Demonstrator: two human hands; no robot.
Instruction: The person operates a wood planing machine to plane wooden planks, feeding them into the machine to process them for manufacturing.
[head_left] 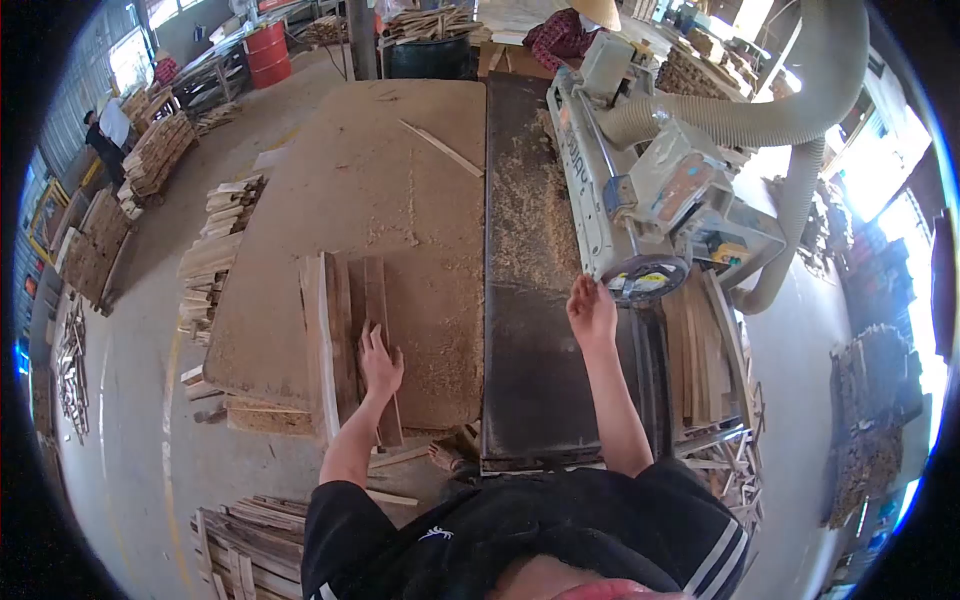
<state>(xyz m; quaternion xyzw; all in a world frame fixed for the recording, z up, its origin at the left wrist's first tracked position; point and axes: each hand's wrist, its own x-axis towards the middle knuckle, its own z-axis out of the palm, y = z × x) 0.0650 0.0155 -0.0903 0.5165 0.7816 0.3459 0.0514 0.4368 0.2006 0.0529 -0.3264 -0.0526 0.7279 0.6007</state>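
My left hand (380, 362) lies on a narrow wooden board (376, 290), its fingers stretched out and apart. Side by side with that board are several others, among them a pale-edged plank (327, 340) on the left. They rest on the brown worktable (300, 190) and stick out past its near edge. At the lower front corner of a grey machine (580, 190), my right hand (594, 315) has its fingers bent together; what they hold, if anything, is hidden. A round dark guard or wheel (645, 278) with a yellow and white label sits just right of these fingers.
Sawdust covers part of the black machine bed (530, 385). A thin wood strip (440, 147) lies farther back on the table. Ribbed hoses (740, 118) run off the machine. Boards (700, 350) are stacked at right. A person in a straw hat (560, 40) is at the far end.
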